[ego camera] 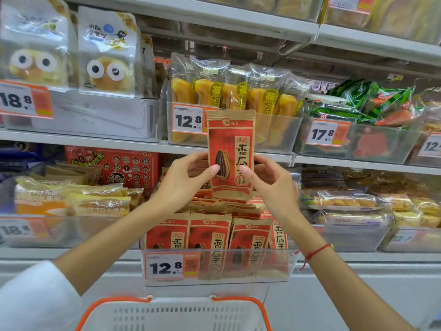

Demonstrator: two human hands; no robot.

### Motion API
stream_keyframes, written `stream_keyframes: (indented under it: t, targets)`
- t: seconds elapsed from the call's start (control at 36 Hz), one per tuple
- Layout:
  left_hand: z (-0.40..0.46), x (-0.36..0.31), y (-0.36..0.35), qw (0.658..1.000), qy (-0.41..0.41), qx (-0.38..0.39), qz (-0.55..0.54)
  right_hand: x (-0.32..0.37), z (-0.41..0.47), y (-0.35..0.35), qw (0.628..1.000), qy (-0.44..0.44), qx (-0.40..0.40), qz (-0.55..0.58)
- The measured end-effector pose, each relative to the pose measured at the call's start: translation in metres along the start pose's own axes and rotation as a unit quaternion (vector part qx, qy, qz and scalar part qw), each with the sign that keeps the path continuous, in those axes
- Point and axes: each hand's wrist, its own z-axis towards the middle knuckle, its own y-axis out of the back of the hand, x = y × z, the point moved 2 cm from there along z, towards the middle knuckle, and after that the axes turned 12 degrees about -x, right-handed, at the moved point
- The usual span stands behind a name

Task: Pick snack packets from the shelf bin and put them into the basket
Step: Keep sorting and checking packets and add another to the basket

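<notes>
Red-and-kraft paper sunflower-seed packet [230, 155] held upright above clear plastic shelf bin [238, 268], long axis vertical, top seal up, printed face toward camera. Pinched at lower edges from both sides: left hand [185, 181] with thumb on front and fingers curled behind left edge; right hand [269, 182] with thumb on front, fingers curled behind right edge. Red string bracelet [315, 253] on right wrist.

Inside bin, directly below held packet: row of matching red-and-kraft packets [210, 237] standing upright at front, more lying flat in a heap behind. White-and-orange price tag [171, 266] reading 12.8 on bin's front left.

Below bin: white perforated plastic basket with orange handles [176, 314], interior not visible.
</notes>
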Motion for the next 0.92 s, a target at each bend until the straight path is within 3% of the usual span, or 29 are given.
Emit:
stream_keyframes:
  t: [0.22,0.44,0.67,0.78,0.92]
  targets:
    - [-0.049,0.008,0.019,0.992,0.077,-0.048,-0.085,0.0,-0.046,-0.007,0.987,-0.132,0.053,0.072]
    - [-0.098,0.025,0.026,0.977,0.13,-0.091,-0.139,0.009,-0.076,-0.006,0.994,-0.068,0.082,0.002]
    - [-0.107,0.031,0.028,0.967,0.155,-0.1,-0.175,-0.002,-0.09,-0.009,0.984,-0.083,0.159,-0.002]
    - [-0.109,0.034,0.029,0.967,0.165,-0.083,-0.177,-0.005,-0.093,-0.011,0.986,-0.085,0.145,0.0]
    - [-0.112,0.037,0.026,0.971,0.176,-0.036,-0.156,-0.002,-0.09,-0.008,0.993,-0.099,0.052,0.043]
